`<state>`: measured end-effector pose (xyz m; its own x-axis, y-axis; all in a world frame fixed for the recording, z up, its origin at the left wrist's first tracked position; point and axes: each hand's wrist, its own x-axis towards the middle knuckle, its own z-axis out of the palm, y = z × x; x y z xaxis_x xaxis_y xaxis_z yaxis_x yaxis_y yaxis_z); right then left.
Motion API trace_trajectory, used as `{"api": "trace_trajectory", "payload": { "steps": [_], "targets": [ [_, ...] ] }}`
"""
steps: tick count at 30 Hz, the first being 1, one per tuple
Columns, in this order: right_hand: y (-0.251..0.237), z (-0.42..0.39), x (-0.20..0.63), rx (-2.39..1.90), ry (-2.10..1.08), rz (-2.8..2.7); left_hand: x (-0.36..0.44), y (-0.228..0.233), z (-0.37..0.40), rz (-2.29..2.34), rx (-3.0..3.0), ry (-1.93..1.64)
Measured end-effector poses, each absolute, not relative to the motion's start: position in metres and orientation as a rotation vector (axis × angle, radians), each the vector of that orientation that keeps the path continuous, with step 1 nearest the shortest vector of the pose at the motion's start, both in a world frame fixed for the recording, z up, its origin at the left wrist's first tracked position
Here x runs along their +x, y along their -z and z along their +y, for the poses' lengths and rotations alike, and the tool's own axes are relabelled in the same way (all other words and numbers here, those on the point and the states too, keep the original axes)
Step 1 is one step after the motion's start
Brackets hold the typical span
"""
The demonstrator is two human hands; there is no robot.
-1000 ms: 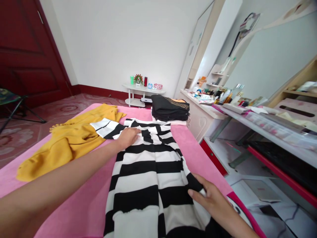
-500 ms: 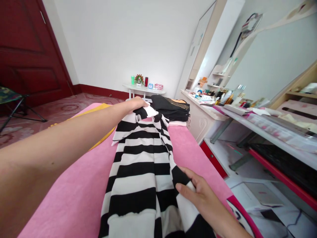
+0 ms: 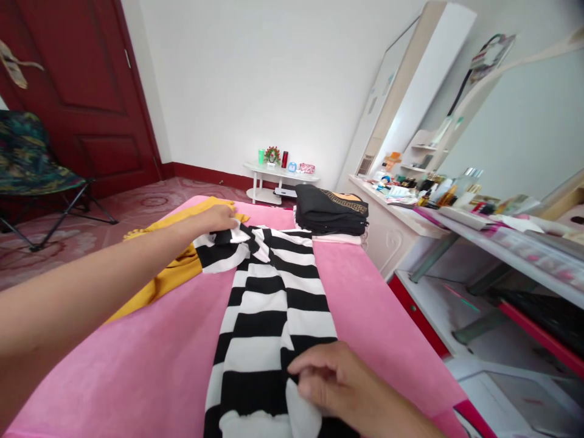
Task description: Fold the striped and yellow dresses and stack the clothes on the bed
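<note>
Black-and-white striped knit garment point(image 3: 274, 304) is laid lengthwise on the pink fleece-covered bed point(image 3: 137, 365). Its far sleeve is pinched by left hand point(image 3: 219, 217) fingers; its near fold is gripped by curled right hand point(image 3: 337, 389) fingers. Mustard fabric point(image 3: 173, 274) is partly overlapped; folded black clothes stack point(image 3: 331, 213) sits beyond.

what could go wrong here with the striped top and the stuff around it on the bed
The left hand grips the far end of the black-and-white striped knit garment, whose sleeve lies over the mustard-yellow cloth; pulling may drag that cloth along. The right hand bunches the near hem, so the fold may set unevenly. The folded black clothes stack sits close beyond the collar and could get nudged.
</note>
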<state>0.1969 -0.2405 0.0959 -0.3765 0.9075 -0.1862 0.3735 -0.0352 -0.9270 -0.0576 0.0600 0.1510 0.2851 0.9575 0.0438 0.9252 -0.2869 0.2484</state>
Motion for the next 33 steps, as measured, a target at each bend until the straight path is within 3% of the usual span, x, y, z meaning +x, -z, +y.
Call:
{"api": "trace_trajectory", "payload": {
  "steps": [3, 5, 9, 12, 22, 27, 33],
  "targets": [
    [-0.085, -0.188, 0.221, -1.474, -0.996, -1.703, -0.067, -0.121, 0.047, 1.853, 2.463, -0.18],
    [-0.072, -0.144, 0.239, -1.524, -0.707, -1.646, -0.059, -0.104, 0.033, 1.797, 2.6, -0.323],
    [-0.05, -0.057, 0.26, -1.577, -0.248, -1.629, -0.023, -0.077, -0.001, 1.123, 2.891, -0.793],
    [-0.046, -0.003, 0.259, -1.76, -0.073, -1.626, 0.004, -0.057, -0.026, 0.866, 2.833, -0.839],
    [-0.042, 0.11, 0.245, -2.04, 0.034, -1.573, 0.02, -0.038, -0.042, 0.868, 2.762, -0.698],
    [-0.014, 0.107, 0.226, -2.078, 0.01, -1.65, 0.021, -0.036, -0.039, 0.834, 2.739, -0.693],
    [-0.015, 0.065, 0.216, -2.048, -0.113, -1.887, 0.018, -0.033, -0.042, 0.846, 2.697, -0.807]
  ]
}}
